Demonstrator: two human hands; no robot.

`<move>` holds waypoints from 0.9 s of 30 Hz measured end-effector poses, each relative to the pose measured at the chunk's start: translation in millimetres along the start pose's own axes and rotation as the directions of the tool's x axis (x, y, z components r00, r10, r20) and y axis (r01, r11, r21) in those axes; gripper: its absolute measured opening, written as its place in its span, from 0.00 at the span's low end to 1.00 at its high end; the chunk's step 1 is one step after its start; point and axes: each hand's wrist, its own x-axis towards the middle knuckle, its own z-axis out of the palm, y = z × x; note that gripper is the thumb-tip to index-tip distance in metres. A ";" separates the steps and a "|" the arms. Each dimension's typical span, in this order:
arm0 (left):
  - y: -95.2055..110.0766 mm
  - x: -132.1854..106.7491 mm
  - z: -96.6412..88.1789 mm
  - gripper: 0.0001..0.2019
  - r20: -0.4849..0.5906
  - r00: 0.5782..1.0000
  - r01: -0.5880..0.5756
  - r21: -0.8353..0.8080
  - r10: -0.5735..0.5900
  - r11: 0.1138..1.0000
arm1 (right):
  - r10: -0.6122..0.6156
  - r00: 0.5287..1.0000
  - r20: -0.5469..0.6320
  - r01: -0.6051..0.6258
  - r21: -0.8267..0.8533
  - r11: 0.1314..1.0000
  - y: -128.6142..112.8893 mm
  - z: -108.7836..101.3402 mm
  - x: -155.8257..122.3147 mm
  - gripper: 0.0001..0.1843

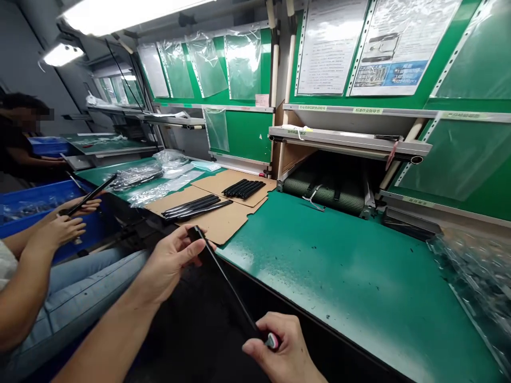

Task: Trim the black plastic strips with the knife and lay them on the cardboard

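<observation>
My left hand (pixel 170 260) pinches the upper end of a long, thin black strip (pixel 227 276) between thumb and fingers. The strip slants down to the right, in front of the bench edge, to my right hand (pixel 285 340). That hand is closed at the strip's lower end, around a small object with a pink and white tip (pixel 272 341); its kind is hidden by the fingers. Beyond my left hand, black strips (pixel 195 206) lie on a cardboard sheet (pixel 223 226). A second row of shorter-looking black strips (pixel 243 188) rests farther back on the cardboard.
The green bench (pixel 319 266) bears dark specks. Clear plastic trays (pixel 475 276) are stacked at right. A conveyor belt (pixel 327 189) sits below a shelf (pixel 347 142). At left, a co-worker's hands (pixel 66 229) hold another black strip, beside a blue bin (pixel 24 199).
</observation>
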 end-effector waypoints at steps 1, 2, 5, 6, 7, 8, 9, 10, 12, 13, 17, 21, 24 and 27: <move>-7.4 -4.8 10.4 0.25 -0.032 0.999 0.011 -0.109 -0.015 0.994 | 0.029 1.000 0.003 -0.029 0.027 0.999 -6.6 7.3 -6.6 0.22; -15.4 -10.9 23.9 0.26 -0.052 0.998 0.029 -0.218 -0.041 0.975 | 0.055 0.998 -0.010 -0.054 0.044 0.998 -13.1 13.8 -11.9 0.24; -36.9 -36.9 73.1 0.25 -0.055 0.991 0.085 -0.468 -0.125 0.879 | 0.116 0.987 -0.114 -0.114 0.030 0.993 -32.6 26.8 -19.9 0.23; -41.7 -46.9 88.4 0.23 -0.035 0.988 0.112 -0.520 -0.152 0.847 | 0.128 0.982 -0.137 -0.127 0.015 0.992 -38.3 28.8 -20.6 0.22; -45.0 -56.5 101.3 0.21 -0.008 0.983 0.146 -0.564 -0.182 0.813 | 0.129 0.981 -0.146 -0.129 0.007 0.992 -43.3 29.9 -20.9 0.23; -46.8 -64.8 111.4 0.19 0.016 0.977 0.179 -0.600 -0.212 0.779 | 0.127 0.982 -0.137 -0.127 0.013 0.992 -47.2 30.4 -20.8 0.23; -47.2 -71.2 118.4 0.18 0.042 0.969 0.216 -0.630 -0.245 0.746 | 0.134 0.984 -0.117 -0.131 0.038 0.991 -49.9 30.5 -20.8 0.24; -46.6 -75.7 122.8 0.17 0.065 0.959 0.251 -0.649 -0.277 0.719 | 0.160 0.983 -0.089 -0.153 0.084 0.985 -51.3 30.5 -20.8 0.26; -43.5 -78.9 124.9 0.16 0.094 0.940 0.304 -0.663 -0.326 0.684 | 0.258 0.966 -0.004 -0.250 0.224 0.942 -50.0 30.6 -21.1 0.28; -41.7 -78.5 123.8 0.16 0.104 0.933 0.323 -0.666 -0.345 0.673 | 0.317 0.947 0.044 -0.316 0.296 0.902 -47.8 30.4 -21.5 0.28; -39.2 -73.0 115.2 0.16 0.123 0.915 0.361 -0.673 -0.384 0.645 | 0.415 0.905 0.093 -0.423 0.293 0.857 -37.2 23.5 -25.1 0.26; -47.3 -69.1 109.3 0.16 0.009 0.933 0.283 -0.634 -0.359 0.719 | 0.291 0.953 0.084 -0.298 0.080 0.951 -34.3 6.9 -36.1 0.21; -53.6 -68.8 108.7 0.16 -0.024 0.937 0.262 -0.610 -0.348 0.748 | 0.262 0.963 0.059 -0.264 0.028 0.964 -35.1 0.5 -45.0 0.15; -55.3 -71.1 111.6 0.16 0.003 0.933 0.290 -0.599 -0.360 0.746 | 0.273 0.961 -0.047 -0.271 0.036 0.962 -34.4 2.1 -47.5 0.11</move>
